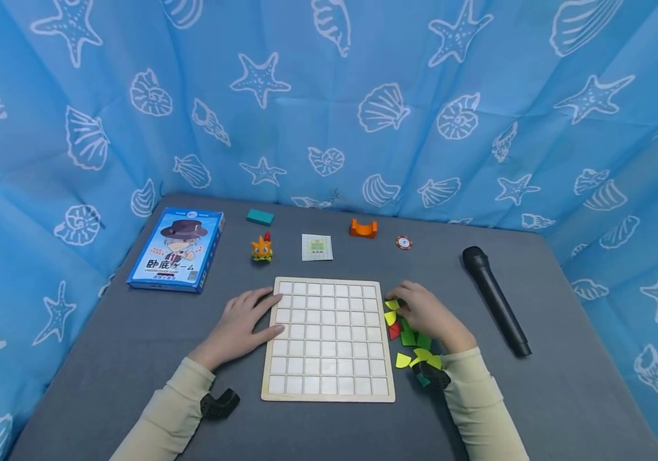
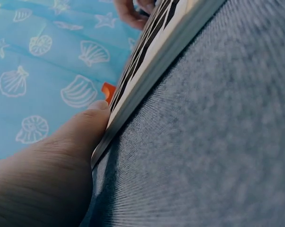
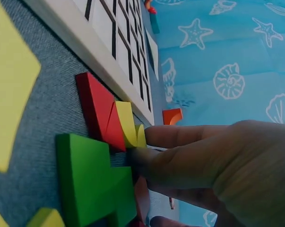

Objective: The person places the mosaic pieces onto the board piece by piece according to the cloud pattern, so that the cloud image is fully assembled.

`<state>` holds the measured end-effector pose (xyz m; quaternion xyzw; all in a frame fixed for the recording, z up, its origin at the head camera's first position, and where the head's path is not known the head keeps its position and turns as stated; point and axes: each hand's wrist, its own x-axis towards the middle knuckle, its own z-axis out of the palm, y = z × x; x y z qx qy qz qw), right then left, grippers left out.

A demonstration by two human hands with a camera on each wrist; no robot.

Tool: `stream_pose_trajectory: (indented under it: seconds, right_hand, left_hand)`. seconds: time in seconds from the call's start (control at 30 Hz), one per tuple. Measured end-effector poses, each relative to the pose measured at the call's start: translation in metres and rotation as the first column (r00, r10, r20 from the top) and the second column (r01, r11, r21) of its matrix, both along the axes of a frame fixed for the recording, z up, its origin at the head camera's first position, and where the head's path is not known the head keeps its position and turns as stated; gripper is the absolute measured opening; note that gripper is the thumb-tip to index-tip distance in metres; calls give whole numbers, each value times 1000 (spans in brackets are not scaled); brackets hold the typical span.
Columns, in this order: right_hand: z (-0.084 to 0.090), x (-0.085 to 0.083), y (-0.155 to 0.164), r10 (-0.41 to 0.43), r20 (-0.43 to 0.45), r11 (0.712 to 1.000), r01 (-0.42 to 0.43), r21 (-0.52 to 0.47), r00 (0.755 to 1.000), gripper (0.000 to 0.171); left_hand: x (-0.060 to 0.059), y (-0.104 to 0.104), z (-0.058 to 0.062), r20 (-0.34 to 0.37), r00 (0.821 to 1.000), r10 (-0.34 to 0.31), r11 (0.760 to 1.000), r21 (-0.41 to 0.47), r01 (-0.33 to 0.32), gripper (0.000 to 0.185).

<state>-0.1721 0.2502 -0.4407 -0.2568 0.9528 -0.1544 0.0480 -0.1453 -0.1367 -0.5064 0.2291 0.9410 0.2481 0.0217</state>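
Wooden grid board (image 1: 329,339) lies flat on the grey table (image 1: 565,384), near the front edge and roughly centred, all its white squares uncovered. Left hand (image 1: 242,326) rests on the table against the board's left edge, fingers straight and relaxed, fingertips lapping onto the frame; the left wrist view shows the thumb (image 2: 81,127) pressed along the board's edge (image 2: 147,75), nothing gripped. Right hand (image 1: 427,314) sits just beside the board's right edge, over a loose heap of coloured pieces (image 1: 412,349) in yellow, green and red. Its fingers are curled down onto the heap; in the right wrist view the fingertips (image 3: 147,156) touch a small yellow piece (image 3: 128,125) that lies against a red piece (image 3: 97,109), with a green piece (image 3: 92,184) next to them and the board frame (image 3: 85,47) just beyond. Whether the yellow piece is actually pinched or only touched cannot be told. Further out, along the far side of the table: a blue game box (image 1: 178,250) at left, a teal block (image 1: 260,217), a small orange figure (image 1: 262,248), a printed card (image 1: 317,247), an orange arch block (image 1: 363,228) and a round red-and-white chip (image 1: 403,242). A black microphone (image 1: 496,301) lies well right of the hand. Blue sea-shell cloth (image 1: 329,96) walls the table on three sides.
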Motion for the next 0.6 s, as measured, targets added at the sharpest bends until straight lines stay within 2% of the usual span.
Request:
stream_pose_trajectory:
  seconds: [0.13, 0.4, 0.6]
  right_hand:
    - [-1, -1, 0, -29, -7, 1000, 29, -5, 1000, 24]
    - [-3, -2, 1, -152, 26, 988, 151, 32, 988, 28]
    - [-3, -1, 8, -143, 25, 989, 142, 31, 989, 39]
  left_hand:
    - [0, -1, -2, -21, 1000, 6, 1000, 7, -6, 68]
    - [0, -2, -3, -19, 1000, 14, 1000, -1, -14, 68]
    - [-1, 1, -4, -35, 999, 13, 1000, -4, -13, 67]
